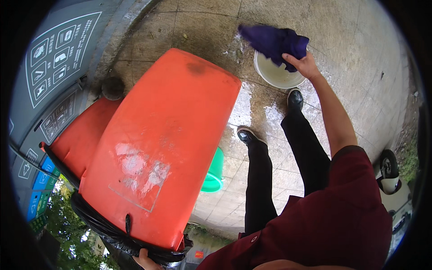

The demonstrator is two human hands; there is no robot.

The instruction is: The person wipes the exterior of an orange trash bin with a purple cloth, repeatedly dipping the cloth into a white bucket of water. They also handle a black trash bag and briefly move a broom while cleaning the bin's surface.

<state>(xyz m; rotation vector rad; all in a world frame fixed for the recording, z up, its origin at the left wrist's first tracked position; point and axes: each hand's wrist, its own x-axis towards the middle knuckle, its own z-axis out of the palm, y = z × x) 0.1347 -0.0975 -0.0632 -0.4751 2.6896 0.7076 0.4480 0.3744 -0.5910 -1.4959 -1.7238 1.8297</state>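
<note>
My right hand (303, 64), arm stretched out, holds a dark purple cloth (285, 42) over a white bucket (280, 76) with cloudy liquid in it. The cloth's far end is blurred. At the bottom edge, my left hand (146, 261) grips the rim of a large orange-red plastic bin (158, 135), where a black plastic bag (135, 244) is folded over it; part of this hand is out of frame. The bin's side faces me and looks tilted. It has wet, shiny patches and a dark smudge near its base.
A second red bin (91, 131) stands behind the first, beside a grey panel (64, 50) with pictograms and writing. A green bucket (214, 175) is partly hidden by the near bin. The paved floor (243, 104) is wet around my shoes. A scooter (393, 189) is at the right.
</note>
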